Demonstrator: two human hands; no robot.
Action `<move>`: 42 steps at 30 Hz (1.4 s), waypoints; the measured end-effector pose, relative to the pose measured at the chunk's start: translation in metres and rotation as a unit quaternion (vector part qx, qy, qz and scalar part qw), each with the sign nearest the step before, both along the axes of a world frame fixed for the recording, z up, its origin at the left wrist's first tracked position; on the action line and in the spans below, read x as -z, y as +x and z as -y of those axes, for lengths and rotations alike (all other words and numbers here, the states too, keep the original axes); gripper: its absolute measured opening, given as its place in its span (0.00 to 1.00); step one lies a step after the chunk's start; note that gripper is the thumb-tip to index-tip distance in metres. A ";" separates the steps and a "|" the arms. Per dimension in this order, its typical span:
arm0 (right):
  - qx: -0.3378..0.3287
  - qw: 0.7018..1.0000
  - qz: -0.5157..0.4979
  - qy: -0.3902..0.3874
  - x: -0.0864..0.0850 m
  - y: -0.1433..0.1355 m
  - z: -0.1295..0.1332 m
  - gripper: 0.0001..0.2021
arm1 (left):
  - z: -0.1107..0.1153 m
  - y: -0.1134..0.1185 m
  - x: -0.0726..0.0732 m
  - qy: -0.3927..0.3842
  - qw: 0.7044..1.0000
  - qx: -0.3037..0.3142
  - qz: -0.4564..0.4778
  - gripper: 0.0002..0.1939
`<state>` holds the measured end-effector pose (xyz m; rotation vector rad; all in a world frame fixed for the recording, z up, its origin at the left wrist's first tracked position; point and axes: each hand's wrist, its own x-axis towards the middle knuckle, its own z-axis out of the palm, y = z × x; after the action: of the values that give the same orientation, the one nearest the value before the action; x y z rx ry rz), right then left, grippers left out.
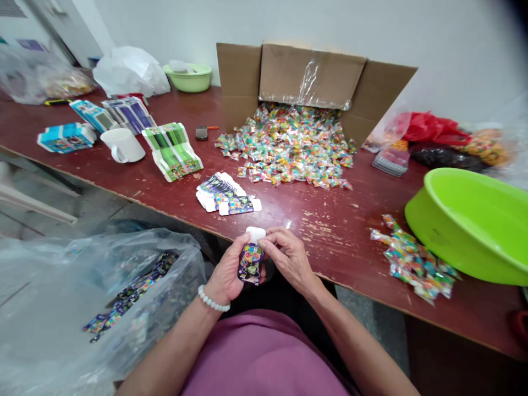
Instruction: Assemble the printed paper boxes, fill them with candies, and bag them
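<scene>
My left hand (230, 268), with a bead bracelet at the wrist, is closed round a small dark printed candy box (251, 263). The box stands roughly upright at the table's front edge, its white end flap raised. My right hand (286, 252) is closed at the flap, thumb and fingertips pinching its right side. Just beyond lie several flattened candy boxes (223, 190) of the same dark print, fanned out. Behind them a heap of small wrapped candies (289, 146) spills from a cardboard box (311, 77) lying on its side.
A green basin (462, 231) stands at right beside a smaller pile of wrapped candies (416, 261). At left are a white mug (124, 146), green flat boxes (173, 151) and blue packs (66, 137). A clear plastic bag (165, 308) holding dark boxes hangs below the table's left edge.
</scene>
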<state>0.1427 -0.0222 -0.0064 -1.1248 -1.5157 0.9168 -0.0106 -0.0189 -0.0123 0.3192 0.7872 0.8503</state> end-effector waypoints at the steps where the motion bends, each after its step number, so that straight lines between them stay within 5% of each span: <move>1: -0.017 1.000 -0.009 -0.017 0.000 0.001 -0.001 0.11 | 0.000 0.001 -0.002 -0.009 1.000 0.005 0.000 0.17; 4: -0.058 0.990 -0.078 -0.100 0.004 0.001 -0.006 0.12 | -0.002 0.003 -0.008 -0.030 0.999 0.011 -0.007 0.20; 7: -0.030 0.979 -0.135 -0.149 0.008 -0.003 -0.012 0.14 | -0.004 0.003 -0.014 -0.041 0.999 0.006 -0.012 0.22; 10: -0.043 0.976 -0.153 -0.151 0.005 -0.003 -0.015 0.18 | -0.004 0.001 -0.016 -0.038 0.999 0.020 -0.005 0.24; 17: -0.183 0.969 -0.106 -0.124 -0.010 0.013 -0.016 0.09 | -0.006 -0.003 -0.016 -0.011 0.999 0.036 -0.006 0.25; 32: -0.120 0.962 -0.117 -0.214 -0.009 0.008 -0.022 0.12 | -0.002 0.001 -0.010 0.063 0.992 0.007 -0.108 0.23; 40: -0.109 0.992 0.060 -0.015 -0.006 0.000 -0.003 0.10 | -0.009 0.000 -0.009 -0.025 1.000 0.002 0.016 0.11; 42: -0.101 0.983 0.151 0.037 -0.001 -0.003 0.004 0.27 | -0.011 0.000 -0.005 -0.050 0.998 -0.030 0.033 0.08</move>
<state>0.1396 -0.0259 -0.0053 -1.1075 -1.9252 0.8434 -0.0111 -0.0079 -0.0071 0.1795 0.7783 0.8708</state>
